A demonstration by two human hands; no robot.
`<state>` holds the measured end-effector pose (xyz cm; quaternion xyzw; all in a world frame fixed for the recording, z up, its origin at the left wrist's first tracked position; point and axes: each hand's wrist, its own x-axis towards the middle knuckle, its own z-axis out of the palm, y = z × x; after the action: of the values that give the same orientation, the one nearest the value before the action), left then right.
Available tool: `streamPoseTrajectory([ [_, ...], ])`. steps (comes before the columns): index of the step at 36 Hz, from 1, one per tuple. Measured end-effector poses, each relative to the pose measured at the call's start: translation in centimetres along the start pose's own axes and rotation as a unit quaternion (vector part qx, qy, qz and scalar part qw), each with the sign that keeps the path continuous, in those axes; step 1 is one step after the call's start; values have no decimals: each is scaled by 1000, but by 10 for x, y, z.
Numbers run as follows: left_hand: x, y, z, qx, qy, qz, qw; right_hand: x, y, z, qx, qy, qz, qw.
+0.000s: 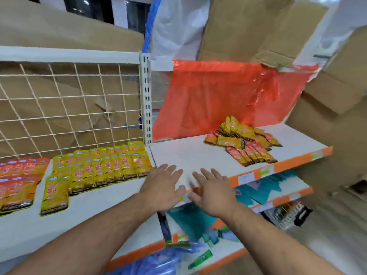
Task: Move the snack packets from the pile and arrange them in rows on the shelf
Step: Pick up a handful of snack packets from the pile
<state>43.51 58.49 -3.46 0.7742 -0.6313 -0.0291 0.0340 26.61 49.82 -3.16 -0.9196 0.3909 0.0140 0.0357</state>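
white shelf [188,155] holds neat rows [103,167] at left, the pile [244,141] far right; left hand [162,185] and right hand [212,193] hover between, grips wide, empty, likely heading for more.

Shelf [190,153]: a bare white stretch mid-span, between the yellow packet rows [103,167] on the left and the loose pile [244,141] at right rear. Left hand [164,187] and right hand [212,191] are over its front edge, fingers spread, holding nothing. Rear blocked: wire grid [69,108] left, slotted post [146,100] centre, red plastic sheet [218,100] right. Cardboard boxes [327,120] crowd the right end. Front approach open.
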Motion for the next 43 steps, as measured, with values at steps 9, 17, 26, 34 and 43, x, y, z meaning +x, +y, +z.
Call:
streamPoseTrajectory([
  [9,54,103,8,3,-6,22,1000,-19,111,-10,27,0,25,999],
  [17,109,153,14,-4,-20,60,998,-10,178,-12,46,9,59,997],
  [26,205,188,20,-10,1,119,993,30,243,-18,42,7,109,993],
  [34,277,213,28,-27,-11,169,985,67,290,-18,47,-3,150,988],
  [43,324,236,28,-18,14,157,987,101,335,-12,39,14,118,992],
])
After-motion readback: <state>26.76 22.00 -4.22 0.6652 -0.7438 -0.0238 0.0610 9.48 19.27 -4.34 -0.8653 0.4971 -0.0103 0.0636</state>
